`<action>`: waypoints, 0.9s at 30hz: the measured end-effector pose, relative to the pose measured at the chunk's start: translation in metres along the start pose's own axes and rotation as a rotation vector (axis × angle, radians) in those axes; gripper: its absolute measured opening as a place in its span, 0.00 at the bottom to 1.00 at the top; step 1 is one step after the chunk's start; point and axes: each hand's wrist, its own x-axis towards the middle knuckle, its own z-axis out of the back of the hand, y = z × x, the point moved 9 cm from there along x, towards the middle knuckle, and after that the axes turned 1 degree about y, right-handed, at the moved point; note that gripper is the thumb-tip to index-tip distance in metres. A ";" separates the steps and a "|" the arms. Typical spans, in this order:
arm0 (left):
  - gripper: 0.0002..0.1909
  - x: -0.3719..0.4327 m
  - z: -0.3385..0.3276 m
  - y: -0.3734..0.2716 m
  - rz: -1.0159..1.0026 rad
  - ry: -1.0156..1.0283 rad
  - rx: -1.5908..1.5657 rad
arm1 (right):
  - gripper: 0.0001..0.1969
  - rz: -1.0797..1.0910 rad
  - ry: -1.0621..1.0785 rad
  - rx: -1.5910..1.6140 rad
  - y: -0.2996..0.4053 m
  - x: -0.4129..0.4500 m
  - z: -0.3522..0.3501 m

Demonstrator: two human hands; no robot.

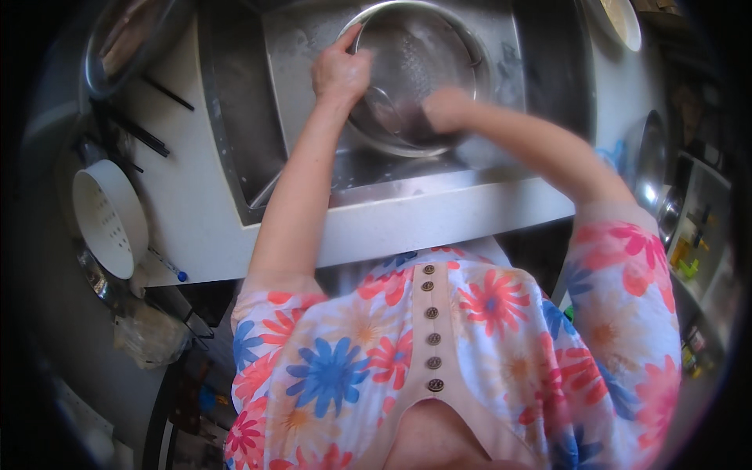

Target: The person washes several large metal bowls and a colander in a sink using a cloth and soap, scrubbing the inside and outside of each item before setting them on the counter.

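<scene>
A round metal basin (pixel 405 64) sits in a stainless steel sink (pixel 305 35). Small bubbles show on the wet surface inside it. My left hand (pixel 342 75) grips the basin's left rim, with one finger stretched along the edge. Down inside the basin, near its right front side, is my right hand (pixel 445 110). Motion blurs this hand and its fingertips are hidden, so whether it holds something is unclear. A curved shiny edge shows in the lower left of the basin, too blurred to identify.
A white counter (pixel 411 220) borders the sink. On the left are a metal bowl (pixel 94 64), thin black rods (pixel 141 134), a white perforated colander (pixel 108 217) and a blue-tipped stick (pixel 181 275). A metal bowl (pixel 649 158) and a white bowl (pixel 631 29) stand on the right.
</scene>
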 end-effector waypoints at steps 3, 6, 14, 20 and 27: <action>0.22 0.001 -0.004 0.000 0.005 0.013 0.031 | 0.13 0.221 -0.098 0.807 0.049 0.005 0.025; 0.21 0.002 -0.009 -0.006 0.027 0.076 0.058 | 0.11 0.200 -0.695 1.010 0.040 0.014 0.074; 0.22 0.000 -0.009 -0.008 -0.050 -0.020 -0.091 | 0.06 -0.415 -0.918 0.266 -0.090 0.020 0.048; 0.21 -0.004 -0.004 -0.003 0.057 -0.019 -0.043 | 0.10 -0.047 -0.239 0.479 0.016 0.012 0.001; 0.21 -0.010 -0.012 0.001 0.045 0.047 -0.039 | 0.07 -0.330 -1.059 0.542 -0.052 0.022 0.086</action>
